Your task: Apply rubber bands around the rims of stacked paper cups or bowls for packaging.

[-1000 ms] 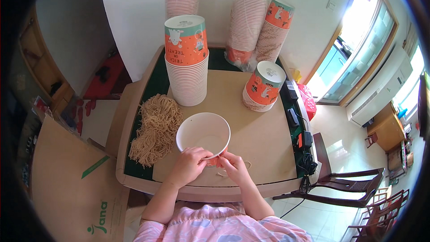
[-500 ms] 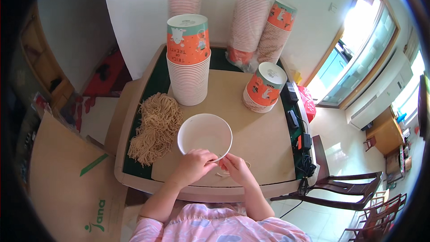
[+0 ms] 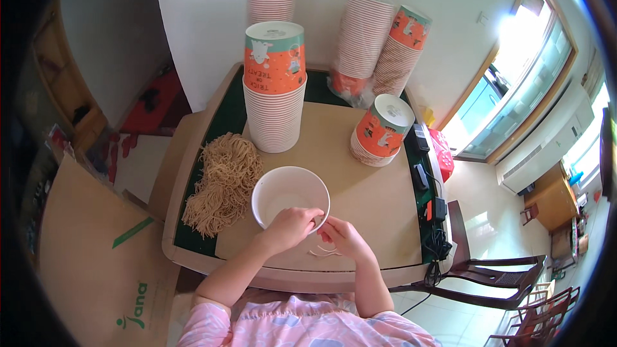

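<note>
A white paper bowl (image 3: pixel 286 191) stands upright on the brown tabletop (image 3: pixel 366 186). My left hand (image 3: pixel 290 226) lies over the bowl's near rim with its fingers curled and pinched. My right hand (image 3: pixel 342 238) is just to the right of it, and its fingertips meet those of the left hand at the rim. Whatever is between the fingers is too small to make out. A few loose noodle strands (image 3: pixel 324 252) lie on the table under the hands. A heap of dry brown noodles (image 3: pixel 222 180) sits to the left of the bowl.
A tall stack of orange-and-teal printed cups (image 3: pixel 275 90) stands behind the bowl, and a short tilted stack (image 3: pixel 382 130) to its right. More stacks (image 3: pixel 363 38) line the wall. Cables and a power strip (image 3: pixel 427 183) run along the right edge. A cardboard box (image 3: pixel 83 250) is on the left and chairs (image 3: pixel 495 276) on the right.
Both hands have moved up from the table's near edge to the bowl's near rim, and the left hand now overlaps the rim. The bowl and the stacks have stayed in place.
</note>
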The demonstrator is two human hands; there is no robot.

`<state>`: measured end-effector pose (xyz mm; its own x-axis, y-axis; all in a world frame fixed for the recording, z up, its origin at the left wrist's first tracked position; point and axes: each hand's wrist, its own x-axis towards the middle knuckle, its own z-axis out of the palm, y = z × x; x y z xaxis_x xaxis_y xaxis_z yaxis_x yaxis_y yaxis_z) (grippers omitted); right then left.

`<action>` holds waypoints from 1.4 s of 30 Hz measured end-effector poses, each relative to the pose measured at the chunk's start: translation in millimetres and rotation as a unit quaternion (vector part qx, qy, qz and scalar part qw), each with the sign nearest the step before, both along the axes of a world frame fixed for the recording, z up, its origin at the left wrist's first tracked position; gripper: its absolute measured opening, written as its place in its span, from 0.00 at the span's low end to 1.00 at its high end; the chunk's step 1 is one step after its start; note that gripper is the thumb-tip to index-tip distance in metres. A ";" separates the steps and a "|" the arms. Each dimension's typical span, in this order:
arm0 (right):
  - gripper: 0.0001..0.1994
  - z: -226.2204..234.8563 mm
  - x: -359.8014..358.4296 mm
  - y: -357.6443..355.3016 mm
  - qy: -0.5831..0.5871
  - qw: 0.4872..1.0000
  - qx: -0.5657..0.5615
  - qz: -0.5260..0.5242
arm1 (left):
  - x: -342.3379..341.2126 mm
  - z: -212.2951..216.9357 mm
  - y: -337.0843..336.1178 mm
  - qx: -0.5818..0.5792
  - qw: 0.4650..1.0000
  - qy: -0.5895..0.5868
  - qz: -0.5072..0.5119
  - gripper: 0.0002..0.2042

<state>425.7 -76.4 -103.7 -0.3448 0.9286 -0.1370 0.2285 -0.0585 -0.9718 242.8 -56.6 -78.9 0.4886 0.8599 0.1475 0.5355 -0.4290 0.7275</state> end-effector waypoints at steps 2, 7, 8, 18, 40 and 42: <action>0.09 -1.4 4.1 3.6 -0.003 1.000 -0.005 0.009 | 1.8 -0.5 1.6 0.010 1.000 0.028 0.006 0.10; 0.08 -2.1 9.1 10.7 -0.021 0.998 0.017 0.054 | 2.4 -2.4 5.3 0.060 0.998 0.017 0.005 0.06; 0.08 -2.0 9.5 11.5 -0.022 0.998 0.016 0.054 | 2.5 -2.9 6.1 0.070 0.997 0.016 0.001 0.05; 0.09 16.8 12.7 -8.4 0.146 0.988 -0.047 0.006 | -15.4 15.2 -4.8 0.015 0.996 -0.029 0.083 0.03; 0.09 33.5 -39.5 11.6 -0.169 0.947 0.266 -0.068 | -16.0 -12.1 26.5 -0.194 0.940 -0.267 0.089 0.18; 0.08 31.4 -38.5 12.3 -0.179 0.948 0.252 -0.076 | -15.4 -10.5 31.0 -0.207 0.940 -0.265 0.059 0.21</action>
